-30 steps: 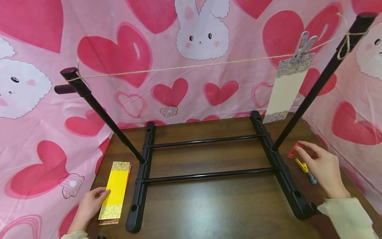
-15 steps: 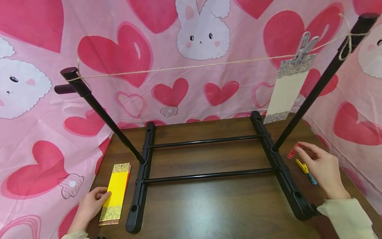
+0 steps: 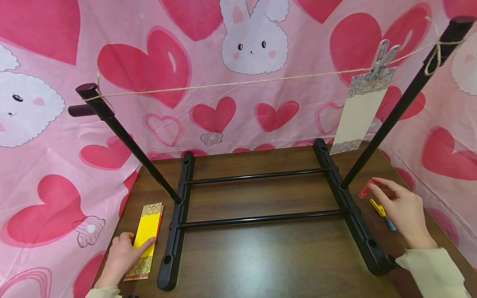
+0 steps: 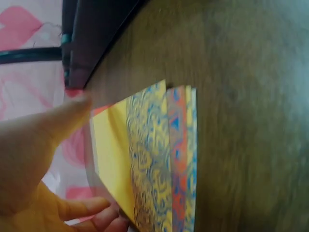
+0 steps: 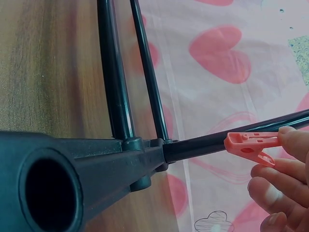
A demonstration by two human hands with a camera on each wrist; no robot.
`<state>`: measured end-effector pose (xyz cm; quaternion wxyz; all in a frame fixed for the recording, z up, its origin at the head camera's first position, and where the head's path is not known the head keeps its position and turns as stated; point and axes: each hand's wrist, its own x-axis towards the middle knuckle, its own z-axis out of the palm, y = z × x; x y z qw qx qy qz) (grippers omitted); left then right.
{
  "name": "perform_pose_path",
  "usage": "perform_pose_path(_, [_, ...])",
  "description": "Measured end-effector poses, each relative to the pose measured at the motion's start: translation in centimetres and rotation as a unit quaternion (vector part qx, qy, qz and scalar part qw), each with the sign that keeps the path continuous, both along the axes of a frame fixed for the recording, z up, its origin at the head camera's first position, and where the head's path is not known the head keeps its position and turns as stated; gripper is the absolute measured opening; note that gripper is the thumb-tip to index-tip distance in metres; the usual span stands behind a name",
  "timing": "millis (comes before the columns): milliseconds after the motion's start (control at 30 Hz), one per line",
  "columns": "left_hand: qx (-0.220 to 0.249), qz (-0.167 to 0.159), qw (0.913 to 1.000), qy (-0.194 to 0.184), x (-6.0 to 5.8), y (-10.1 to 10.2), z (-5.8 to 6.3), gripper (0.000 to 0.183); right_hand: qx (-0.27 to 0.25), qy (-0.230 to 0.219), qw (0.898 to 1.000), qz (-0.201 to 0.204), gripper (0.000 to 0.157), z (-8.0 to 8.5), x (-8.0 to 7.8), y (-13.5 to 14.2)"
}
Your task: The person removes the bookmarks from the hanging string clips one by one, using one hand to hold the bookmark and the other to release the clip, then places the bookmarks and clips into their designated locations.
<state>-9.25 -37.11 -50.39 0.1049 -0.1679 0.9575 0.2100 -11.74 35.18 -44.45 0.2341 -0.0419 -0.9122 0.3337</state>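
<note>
A stack of slim bookmark-like cards lies on the table at the left, a yellow card with patterned ends (image 3: 148,225) on top. My left hand (image 3: 121,257) reaches over it, thumb stretched across to its right edge and fingers by its left edge. Red and pale patterned cards (image 4: 177,159) peek out beneath in the left wrist view. At the right, my right hand (image 3: 404,213) pinches a small red clothespin (image 5: 248,146) between thumb and fingers, above the table. Beside that hand lies a yellow-and-blue clothespin (image 3: 382,214).
A black stand (image 3: 261,218) spans the table, its two posts joined by a string (image 3: 238,82). Near the right post, a grey clothespin (image 3: 381,58) holds a cream card (image 3: 361,114) on the string. Pink heart-print cloth (image 3: 275,116) hangs behind and at both sides.
My left hand has shifted right over the yellow card, its thumb moving from the left side across to the right edge. The right hand keeps pinching the red clothespin, nearly still.
</note>
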Motion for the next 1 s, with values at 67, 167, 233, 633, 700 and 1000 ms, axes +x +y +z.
perform_pose_path(67, [-0.01, 0.015, 0.9998, -0.004, 0.0, 0.5, 0.0, 0.112, 0.0, -0.002, 1.0, 0.001, 0.033, 0.0, 0.0, 0.0])
perform_pose_path(167, [-0.025, 0.016, 0.9996, -0.001, 0.1, 1.1, -0.1, 0.113, 0.001, -0.004, 1.0, 0.0, 0.034, -0.1, 0.0, 0.1])
perform_pose_path(233, [-0.027, 0.008, 0.9996, 0.003, 0.1, 1.4, 0.0, 0.107, 0.001, -0.004, 1.0, -0.001, 0.034, -0.1, 0.0, 0.2])
perform_pose_path(633, [-0.013, 0.015, 0.9998, 0.0, -0.3, 1.9, 0.1, 0.088, -0.002, -0.005, 1.0, -0.006, 0.034, 0.0, 0.1, 0.2])
perform_pose_path(700, [-0.011, 0.017, 0.9998, 0.0, -0.4, 2.0, 0.1, 0.088, 0.0, -0.006, 1.0, -0.008, 0.034, 0.0, 0.1, 0.2])
perform_pose_path(1000, [-0.002, 0.011, 0.9999, 0.0, -0.6, 1.6, 0.3, 0.091, 0.003, -0.008, 1.0, -0.008, 0.035, -0.1, 0.1, 0.2])
